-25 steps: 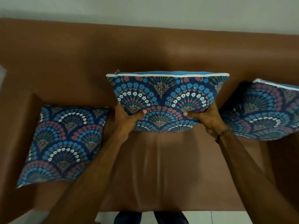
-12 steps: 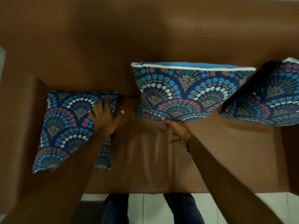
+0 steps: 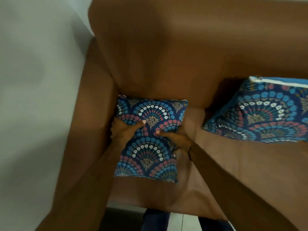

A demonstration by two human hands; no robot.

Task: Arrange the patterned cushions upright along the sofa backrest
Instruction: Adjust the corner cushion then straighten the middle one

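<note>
While both hands grip its side edges, the left cushion (image 3: 150, 139) lies between the fingers (image 3: 138, 125), thumbs pressed on top.

You have open seat (image 3: 166, 194) in front of the flat cushion (image 3: 150, 144); the armrest (image 3: 93, 130) blocks its left, the upright cushion (image 3: 266, 110) stands well right.
</note>
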